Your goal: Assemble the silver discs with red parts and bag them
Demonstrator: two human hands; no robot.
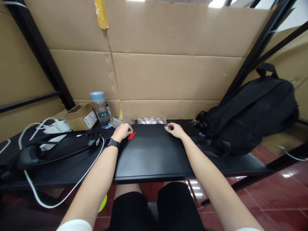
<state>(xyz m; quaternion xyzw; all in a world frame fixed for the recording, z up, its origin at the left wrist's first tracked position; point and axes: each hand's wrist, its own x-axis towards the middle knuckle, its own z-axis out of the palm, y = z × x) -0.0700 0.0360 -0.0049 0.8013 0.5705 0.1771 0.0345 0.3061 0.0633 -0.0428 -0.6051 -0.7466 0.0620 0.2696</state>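
Note:
My left hand [123,131], with a dark watch on its wrist, rests at the edge of a small pile of red pieces [131,136] on the black table. Its fingers are curled together, and what lies between them, if anything, is hidden. Further right, my right hand [176,131] pinches a small shiny round piece [166,127] between thumb and fingers, low over the tabletop. Behind both hands, a row of clear packets [152,121] with silvery and red contents lies along the cardboard wall. A crumpled clear plastic bag [122,121] is just beyond my left hand.
At the left stand a water bottle [102,110] with a blue lid and an open cardboard box [81,116]. A black headset-like strap [60,147] and a white cable [79,184] lie nearer. A black backpack [250,109] fills the right side.

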